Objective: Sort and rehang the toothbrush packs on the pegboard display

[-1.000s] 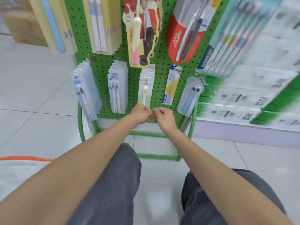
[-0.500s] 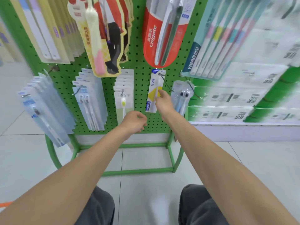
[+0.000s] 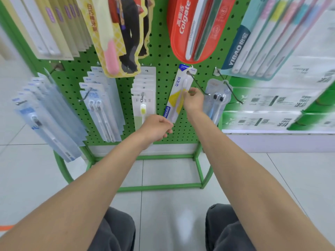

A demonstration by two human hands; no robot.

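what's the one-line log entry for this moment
step: rehang | right hand: pinches yellow-white toothbrush pack | pack: hung on hook, tilted, on pegboard | left hand: curled at pack's lower end, contact unclear

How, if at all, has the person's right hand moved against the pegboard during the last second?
Yes. The right hand rose from the lower edge of the pegboard, beside the left hand, up to the white-and-yellow pack, which it now pinches.

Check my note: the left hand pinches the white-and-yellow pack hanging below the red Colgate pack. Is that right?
No. The head view shows the right hand pinches the white-and-yellow pack hanging below the red Colgate pack; the left hand is curled by its lower end.
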